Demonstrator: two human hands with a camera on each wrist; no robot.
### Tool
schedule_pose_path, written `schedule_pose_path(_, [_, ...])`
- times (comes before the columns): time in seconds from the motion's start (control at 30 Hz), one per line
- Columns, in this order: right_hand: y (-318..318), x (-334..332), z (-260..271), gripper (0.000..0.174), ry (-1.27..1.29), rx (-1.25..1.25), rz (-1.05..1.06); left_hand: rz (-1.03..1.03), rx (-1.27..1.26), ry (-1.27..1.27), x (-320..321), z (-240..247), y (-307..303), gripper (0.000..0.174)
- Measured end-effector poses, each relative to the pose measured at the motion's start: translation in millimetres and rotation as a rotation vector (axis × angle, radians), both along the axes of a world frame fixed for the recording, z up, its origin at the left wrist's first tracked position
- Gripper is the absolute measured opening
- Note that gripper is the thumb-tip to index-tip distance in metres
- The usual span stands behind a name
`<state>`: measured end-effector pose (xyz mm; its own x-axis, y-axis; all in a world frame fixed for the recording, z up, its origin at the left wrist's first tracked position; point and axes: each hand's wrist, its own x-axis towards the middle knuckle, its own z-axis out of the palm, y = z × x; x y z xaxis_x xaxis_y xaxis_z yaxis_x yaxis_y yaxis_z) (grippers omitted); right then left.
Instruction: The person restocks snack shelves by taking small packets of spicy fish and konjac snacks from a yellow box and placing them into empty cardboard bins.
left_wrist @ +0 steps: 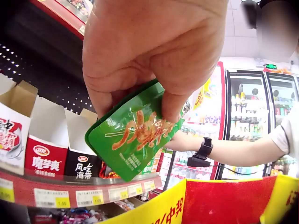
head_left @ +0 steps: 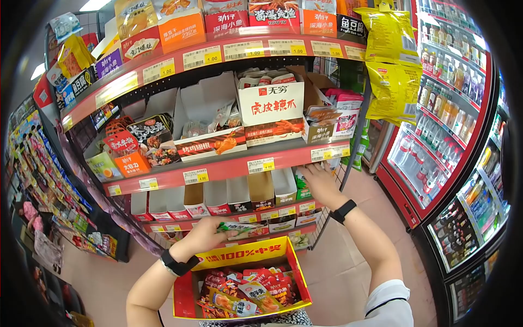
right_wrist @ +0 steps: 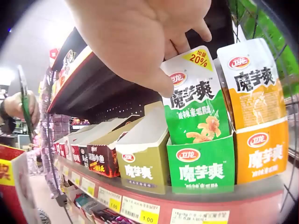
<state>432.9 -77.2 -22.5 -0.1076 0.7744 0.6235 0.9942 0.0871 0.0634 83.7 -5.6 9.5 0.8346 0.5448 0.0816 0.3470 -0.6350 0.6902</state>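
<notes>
In the left wrist view, my left hand [left_wrist: 154, 51] pinches a green konjac snack packet [left_wrist: 135, 135] between thumb and fingers. The head view has this hand [head_left: 210, 234] just above the near edge of the red and yellow carton [head_left: 242, 252], which holds a pile of snack packets. My right hand [right_wrist: 140, 46] reaches in under a shelf at the rack's right end. Its thumb overlaps the left edge of another green konjac packet [right_wrist: 198, 105], and some fingers pass behind that packet's top. This packet stands upright in a green display box [right_wrist: 201, 170].
An orange box [right_wrist: 261, 154] with its own packet is right of the green one. An olive box [right_wrist: 142, 163] sits on the left. The shelf edge [head_left: 267, 163] overhangs this row. Wire mesh [right_wrist: 292, 102] borders the right end. Drink fridges [head_left: 447, 109] line the right side.
</notes>
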Motion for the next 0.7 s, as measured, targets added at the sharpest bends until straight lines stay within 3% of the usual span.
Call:
schedule_pose_path(0.13, [-15, 5, -7, 0.043, 0.079, -0.004, -0.025, -0.002, -0.018, 0.024, 3, -1, -1, 0.03])
schedule_pose_path(0.27, [-16, 20, -18, 0.038, -0.002, 0.061, -0.046, -0.018, -0.017, 0.009, 5, 0, -3, 0.029])
schedule_pose_path(0.43, [-21, 16, -14, 0.037, 0.25, 0.04, -0.08, -0.025, -0.007, -0.001, 5, -5, -1, 0.028])
schedule_pose_path(0.7, [-26, 13, -15, 0.035, 0.141, 0.169, -0.04, -0.033, -0.099, -0.066, 2, -11, 1, 0.028])
